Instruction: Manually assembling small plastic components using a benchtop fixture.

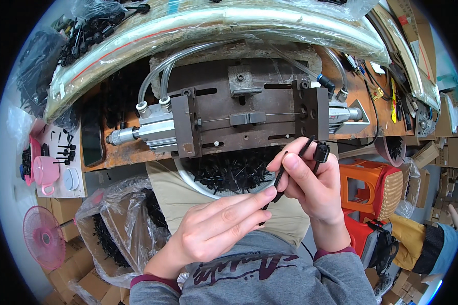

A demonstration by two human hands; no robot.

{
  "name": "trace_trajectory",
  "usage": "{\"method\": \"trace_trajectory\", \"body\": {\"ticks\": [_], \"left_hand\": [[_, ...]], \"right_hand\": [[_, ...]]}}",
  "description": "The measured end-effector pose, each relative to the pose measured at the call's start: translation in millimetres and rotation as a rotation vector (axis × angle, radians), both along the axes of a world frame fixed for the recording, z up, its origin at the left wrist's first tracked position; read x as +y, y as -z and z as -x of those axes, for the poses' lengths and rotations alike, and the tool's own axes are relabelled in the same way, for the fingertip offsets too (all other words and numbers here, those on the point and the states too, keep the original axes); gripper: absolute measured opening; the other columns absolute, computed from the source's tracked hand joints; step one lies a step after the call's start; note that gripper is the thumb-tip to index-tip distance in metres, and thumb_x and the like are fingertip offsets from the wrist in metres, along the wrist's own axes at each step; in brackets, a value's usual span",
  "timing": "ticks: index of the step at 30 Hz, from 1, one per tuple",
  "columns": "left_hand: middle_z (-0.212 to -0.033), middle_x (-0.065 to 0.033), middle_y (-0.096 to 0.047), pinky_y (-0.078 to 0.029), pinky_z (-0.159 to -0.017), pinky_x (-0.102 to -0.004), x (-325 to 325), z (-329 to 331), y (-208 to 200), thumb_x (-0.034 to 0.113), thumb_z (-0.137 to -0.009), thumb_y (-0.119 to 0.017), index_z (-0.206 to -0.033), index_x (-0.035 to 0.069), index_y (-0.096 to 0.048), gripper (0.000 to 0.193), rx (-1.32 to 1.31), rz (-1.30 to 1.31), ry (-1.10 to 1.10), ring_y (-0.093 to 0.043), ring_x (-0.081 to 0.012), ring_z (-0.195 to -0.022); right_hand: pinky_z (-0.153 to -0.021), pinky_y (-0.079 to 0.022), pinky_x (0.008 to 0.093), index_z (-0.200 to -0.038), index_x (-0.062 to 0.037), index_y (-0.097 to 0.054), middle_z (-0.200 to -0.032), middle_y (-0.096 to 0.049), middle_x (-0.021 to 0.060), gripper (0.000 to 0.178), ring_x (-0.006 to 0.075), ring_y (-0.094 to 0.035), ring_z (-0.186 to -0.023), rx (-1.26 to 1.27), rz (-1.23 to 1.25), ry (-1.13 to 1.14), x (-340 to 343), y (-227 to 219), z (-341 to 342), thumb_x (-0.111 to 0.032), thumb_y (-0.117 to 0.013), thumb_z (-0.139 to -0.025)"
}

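Observation:
My right hand [313, 185] is closed, pinching a thin black ribbed stem [306, 146] between thumb and fingers. A black cylindrical head [321, 152] sticks up beside its fingers; whether it belongs to that stem I cannot tell. My left hand [221, 226] has its fingers pressed around a slim black rod [279, 178], whose upper end reaches the right fingertips. More black tips show under the left fingers. Below the hands, a white round basin [188, 180] on my lap holds many black parts [234, 170]. Beyond it stands a dark metal fixture [224, 137] with two small grey blocks [247, 119] at its middle.
Silver air cylinders [158, 131] with clear tubes [152, 76] flank the fixture on a wooden bench [122, 161]. At left are a pink mug [47, 173], a pink fan [45, 237] and a plastic-lined box [132, 223]. An orange stool [361, 178] and another person [432, 244] are at right.

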State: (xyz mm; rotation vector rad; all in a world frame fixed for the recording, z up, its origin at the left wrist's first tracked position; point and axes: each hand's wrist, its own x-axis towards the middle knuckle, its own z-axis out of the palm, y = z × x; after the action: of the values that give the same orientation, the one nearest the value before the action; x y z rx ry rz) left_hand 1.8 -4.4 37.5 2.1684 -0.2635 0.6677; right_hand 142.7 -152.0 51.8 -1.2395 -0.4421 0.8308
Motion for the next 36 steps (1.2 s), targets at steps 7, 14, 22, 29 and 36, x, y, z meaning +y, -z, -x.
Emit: {"method": "trace_trajectory", "body": {"ticks": [7, 14, 22, 29, 36], "left_hand": [[-0.118, -0.0193, -0.069, -0.059, -0.079, -0.0353, 2, -4, 0, 0.004, -0.067, -0.082, -0.096, -0.003, -0.072, 0.032, 0.005, -0.039, -0.060, -0.071, -0.0297, -0.095], [-0.124, -0.0193, -0.065, -0.057, -0.081, -0.0355, 3, -30, 12, 0.003, -0.073, -0.076, -0.098, -0.006, -0.068, 0.028, 0.023, -0.263, -0.255, -0.068, -0.0300, -0.100], [-0.125, -0.0183, -0.066, -0.054, -0.072, -0.0317, 7, -48, 15, 0.006, -0.078, -0.071, -0.098, -0.005, -0.069, 0.023, 0.090, -0.445, -0.330, -0.066, -0.0198, -0.078], [-0.124, -0.0156, -0.068, -0.050, -0.060, -0.0279, 8, -49, 13, 0.006, -0.076, -0.072, -0.098, -0.003, -0.071, 0.023, 0.124, -0.452, -0.339, -0.062, -0.0146, -0.060], [-0.115, -0.0112, -0.072, -0.051, -0.059, -0.0278, 7, -47, 6, 0.010, -0.072, -0.082, -0.097, 0.003, -0.073, 0.027, 0.152, -0.335, -0.342, -0.067, -0.0179, -0.066]], "right_hand": [[-0.044, -0.027, 0.0170, -0.107, 0.0022, -0.066, -0.073, -0.063, 0.0011, 0.019, -0.0003, -0.041, -0.049, 0.013, 0.015, 0.049, 4, 2, 0, -0.013, -0.056, -0.103], [-0.046, -0.029, 0.0176, -0.120, 0.0015, -0.065, -0.079, -0.064, 0.0024, 0.023, 0.0004, -0.042, -0.052, -0.016, 0.051, 0.107, -9, 15, -4, -0.011, -0.056, -0.102], [-0.052, -0.043, 0.0213, -0.114, 0.0049, -0.063, -0.087, -0.068, 0.0106, 0.019, 0.0093, -0.057, -0.059, 0.033, 0.013, 0.062, -13, 13, -2, -0.006, -0.054, -0.102], [-0.047, -0.050, 0.0248, -0.107, 0.0059, -0.060, -0.090, -0.072, 0.0210, 0.015, 0.0162, -0.065, -0.054, 0.084, 0.035, 0.048, -15, 9, -7, -0.006, -0.057, -0.100], [-0.036, -0.039, 0.0209, -0.094, 0.0025, -0.059, -0.085, -0.073, 0.0210, 0.009, 0.0110, -0.056, -0.041, 0.134, 0.065, 0.049, -17, 11, -10, -0.005, -0.062, -0.097]]}}
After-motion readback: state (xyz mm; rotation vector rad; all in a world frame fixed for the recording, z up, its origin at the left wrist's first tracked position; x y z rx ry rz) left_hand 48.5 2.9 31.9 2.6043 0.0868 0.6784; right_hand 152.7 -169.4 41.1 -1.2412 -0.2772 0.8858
